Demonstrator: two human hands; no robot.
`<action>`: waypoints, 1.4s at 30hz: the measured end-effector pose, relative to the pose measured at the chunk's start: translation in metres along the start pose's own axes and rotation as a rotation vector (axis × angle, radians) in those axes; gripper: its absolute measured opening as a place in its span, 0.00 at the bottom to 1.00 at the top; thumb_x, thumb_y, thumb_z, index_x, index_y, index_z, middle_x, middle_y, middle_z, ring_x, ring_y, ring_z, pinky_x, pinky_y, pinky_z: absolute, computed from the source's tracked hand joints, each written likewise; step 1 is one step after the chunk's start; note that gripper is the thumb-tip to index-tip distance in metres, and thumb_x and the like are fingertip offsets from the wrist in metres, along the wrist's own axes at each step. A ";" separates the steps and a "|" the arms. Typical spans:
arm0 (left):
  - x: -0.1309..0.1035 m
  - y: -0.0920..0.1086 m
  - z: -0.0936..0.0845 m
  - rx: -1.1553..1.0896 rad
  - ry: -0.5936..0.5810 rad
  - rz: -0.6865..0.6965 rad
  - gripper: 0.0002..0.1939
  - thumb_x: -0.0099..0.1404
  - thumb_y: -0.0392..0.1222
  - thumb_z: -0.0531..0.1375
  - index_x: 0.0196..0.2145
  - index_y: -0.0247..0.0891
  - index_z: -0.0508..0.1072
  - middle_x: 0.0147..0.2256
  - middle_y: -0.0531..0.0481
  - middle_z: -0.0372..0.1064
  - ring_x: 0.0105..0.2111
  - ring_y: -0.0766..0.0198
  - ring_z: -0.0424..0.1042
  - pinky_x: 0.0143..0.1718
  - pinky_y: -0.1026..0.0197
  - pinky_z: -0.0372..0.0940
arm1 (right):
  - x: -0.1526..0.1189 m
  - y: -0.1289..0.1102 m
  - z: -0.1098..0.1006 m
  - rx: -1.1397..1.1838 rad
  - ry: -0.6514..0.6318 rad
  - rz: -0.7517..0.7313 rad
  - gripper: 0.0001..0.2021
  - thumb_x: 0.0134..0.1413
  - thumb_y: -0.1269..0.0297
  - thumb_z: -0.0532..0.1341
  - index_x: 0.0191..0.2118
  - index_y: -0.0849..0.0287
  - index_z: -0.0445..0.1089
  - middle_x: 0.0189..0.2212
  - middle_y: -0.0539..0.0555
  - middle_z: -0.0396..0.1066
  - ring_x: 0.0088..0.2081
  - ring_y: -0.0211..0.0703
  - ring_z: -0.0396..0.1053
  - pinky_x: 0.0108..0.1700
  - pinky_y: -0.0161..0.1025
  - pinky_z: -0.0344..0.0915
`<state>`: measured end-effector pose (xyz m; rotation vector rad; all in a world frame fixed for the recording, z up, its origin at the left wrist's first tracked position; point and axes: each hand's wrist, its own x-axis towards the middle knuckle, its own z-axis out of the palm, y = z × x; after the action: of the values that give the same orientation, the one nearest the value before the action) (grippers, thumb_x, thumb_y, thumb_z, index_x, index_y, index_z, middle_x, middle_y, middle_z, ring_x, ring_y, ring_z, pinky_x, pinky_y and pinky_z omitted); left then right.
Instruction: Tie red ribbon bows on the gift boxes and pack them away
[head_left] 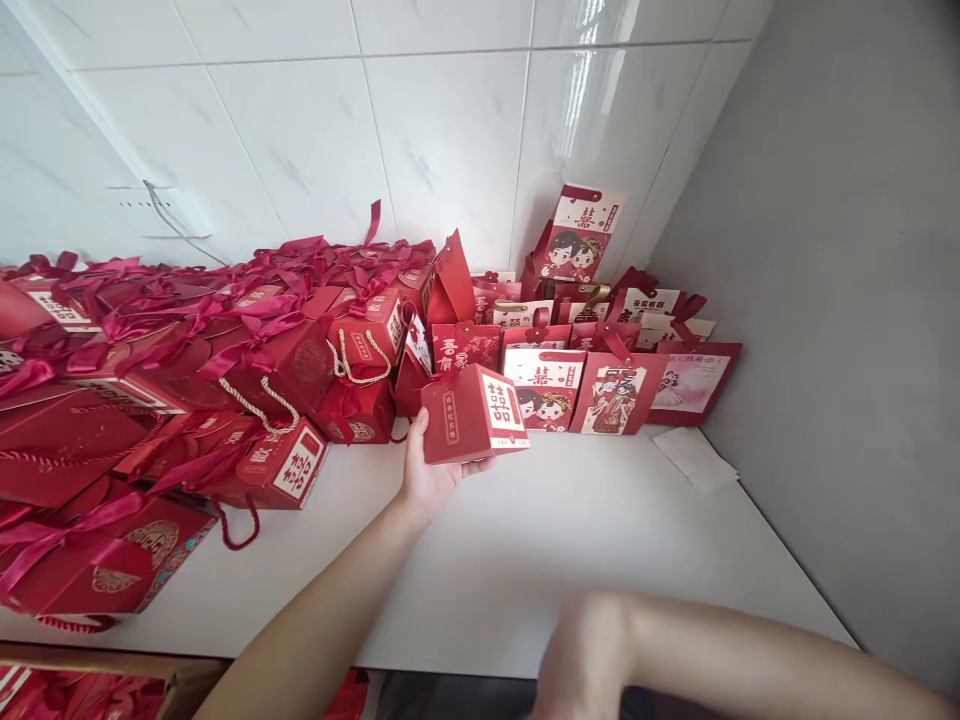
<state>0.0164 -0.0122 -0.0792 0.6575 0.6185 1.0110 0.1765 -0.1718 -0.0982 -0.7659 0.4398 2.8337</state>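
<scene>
My left hand (431, 465) grips a red gift box (461, 420) from below, its thumb on the near left side. The box has a white end panel with a red double-happiness character. It is held tilted above the white tabletop, in front of the standing gift boxes. Low in the view, my right hand (581, 660) is bent down and blurred near the table's front edge. Its fingers are hidden, so what it holds, if anything, does not show. Closest behind the held box stands a box with a cartoon couple (545, 390).
Many red boxes with ribbons (277, 350) and rope handles crowd the left of the white table (480, 570). Upright printed boxes (615, 395) stand at the right by the grey wall (840, 250). A white paper (696, 458) lies there. A cardboard carton (184, 680) holds red items below.
</scene>
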 end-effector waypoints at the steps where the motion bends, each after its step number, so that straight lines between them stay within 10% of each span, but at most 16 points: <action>1: 0.000 0.000 0.000 0.003 0.004 0.007 0.31 0.69 0.64 0.52 0.56 0.39 0.73 0.51 0.40 0.77 0.44 0.49 0.79 0.43 0.48 0.76 | -0.001 -0.021 0.003 -0.055 -0.028 -0.131 0.16 0.60 0.60 0.68 0.52 0.53 0.73 0.53 0.55 0.74 0.51 0.49 0.74 0.55 0.54 0.73; 4: 0.001 -0.004 -0.001 0.037 0.040 0.058 0.32 0.68 0.65 0.53 0.57 0.39 0.72 0.52 0.40 0.77 0.48 0.46 0.77 0.48 0.47 0.73 | -0.003 -0.066 0.007 -0.652 -0.063 -0.946 0.20 0.48 0.69 0.74 0.45 0.39 0.75 0.51 0.44 0.76 0.54 0.47 0.74 0.69 0.56 0.59; 6: 0.002 -0.008 -0.003 0.091 0.068 0.143 0.31 0.68 0.64 0.55 0.57 0.39 0.73 0.53 0.41 0.76 0.53 0.45 0.75 0.52 0.48 0.71 | -0.003 -0.079 0.007 -1.116 0.179 -1.752 0.29 0.49 0.64 0.74 0.56 0.35 0.69 0.62 0.46 0.68 0.65 0.55 0.65 0.72 0.68 0.48; 8: 0.003 -0.011 -0.006 0.173 0.064 0.237 0.30 0.67 0.62 0.59 0.58 0.40 0.72 0.55 0.42 0.75 0.57 0.44 0.71 0.56 0.50 0.68 | -0.001 -0.083 0.005 -1.275 0.392 -2.061 0.39 0.56 0.57 0.69 0.69 0.37 0.53 0.73 0.51 0.48 0.73 0.59 0.48 0.72 0.71 0.43; 11: 0.004 -0.012 -0.009 0.309 0.024 0.335 0.32 0.63 0.58 0.64 0.60 0.41 0.70 0.59 0.43 0.71 0.62 0.44 0.66 0.59 0.51 0.64 | 0.001 -0.086 0.000 -1.284 0.293 -1.824 0.42 0.65 0.51 0.61 0.74 0.38 0.35 0.77 0.51 0.33 0.75 0.55 0.41 0.71 0.65 0.51; 16: 0.001 -0.009 -0.004 0.507 -0.044 0.393 0.34 0.64 0.55 0.64 0.64 0.43 0.67 0.62 0.43 0.67 0.60 0.45 0.67 0.55 0.54 0.65 | 0.003 -0.099 0.000 -1.172 0.144 -1.580 0.36 0.68 0.50 0.58 0.74 0.38 0.40 0.75 0.50 0.43 0.74 0.50 0.45 0.72 0.58 0.52; 27: 0.001 -0.010 0.001 0.380 -0.053 0.310 0.28 0.64 0.52 0.65 0.60 0.42 0.72 0.55 0.45 0.74 0.58 0.47 0.69 0.57 0.53 0.65 | 0.003 -0.111 -0.008 -1.088 0.162 -1.580 0.40 0.63 0.47 0.63 0.74 0.42 0.44 0.69 0.57 0.60 0.68 0.57 0.60 0.67 0.58 0.61; 42: 0.002 -0.018 -0.001 0.122 0.147 0.107 0.27 0.66 0.56 0.64 0.59 0.43 0.71 0.54 0.47 0.75 0.55 0.51 0.73 0.55 0.55 0.67 | -0.006 -0.114 -0.010 -1.159 0.178 -1.434 0.38 0.62 0.43 0.61 0.73 0.41 0.48 0.73 0.57 0.51 0.65 0.57 0.64 0.65 0.61 0.62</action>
<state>0.0261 -0.0163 -0.0936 0.7336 0.7852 1.1347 0.2136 -0.0679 -0.1300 -0.8752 -1.3046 1.3827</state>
